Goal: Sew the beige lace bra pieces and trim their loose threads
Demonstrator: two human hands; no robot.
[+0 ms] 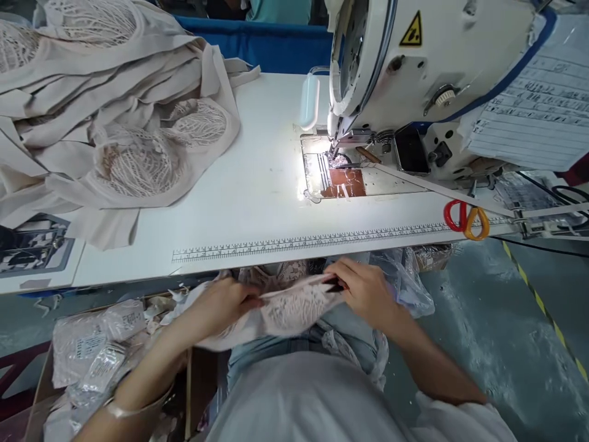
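Observation:
A pale pink lace garment piece (289,310) is stretched between both hands over my lap, below the table's front edge. My left hand (225,304) pinches its left end with fingers closed. My right hand (363,291) grips the right end, fingers curled; a small dark object shows at its fingertips, too small to name. Beyond the hands stands a white sewing machine (414,67) with its lit needle area (334,156).
A heap of beige lace garments (115,116) covers the left of the white table (257,202). Red and yellow scissors (467,219) lie at the right by a printed ruler (299,242). A box of plastic packets (92,350) sits lower left. Papers (534,110) hang at the right.

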